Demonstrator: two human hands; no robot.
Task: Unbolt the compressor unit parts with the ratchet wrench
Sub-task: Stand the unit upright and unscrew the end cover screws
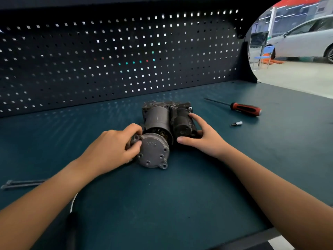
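Compressor unit (162, 123) lies near the middle of the bench (162, 204), somewhat closer to the back edge than to the near one, with its two grey cylinders pointing toward me. From my feed, the larger cylinder is on the left and carries a round end cap (153, 153) with bolt holes around its rim. The cap sits tilted against the housing, and I can see a narrow gap with coppery parts between them.

My left hand (111, 147) grasps that cap at its left lug, with the thumb on the face and the fingers curled behind it. My right hand (203, 138) clasps the smaller, darker cylinder on the right: the thumb lies along its near end, the index finger stretches over the top, and the other fingers wrap its far side.

Toward the right back corner a screwdriver (241, 108) with a red and black handle lies flat, its shaft pointing left. A small socket bit (236, 123) rests just in front of it, well apart from the unit. At the left edge a long dark bar (23, 184) lies flat, partly hidden by my left forearm. A white cable (73, 201) curves out under that forearm, and near the front edge is a dark blurred shape (71, 230) I cannot identify.

A perforated pegboard (108, 60) stands along the back edge. Past its right end I see a white car (306, 38) and a blue chair (263, 57).
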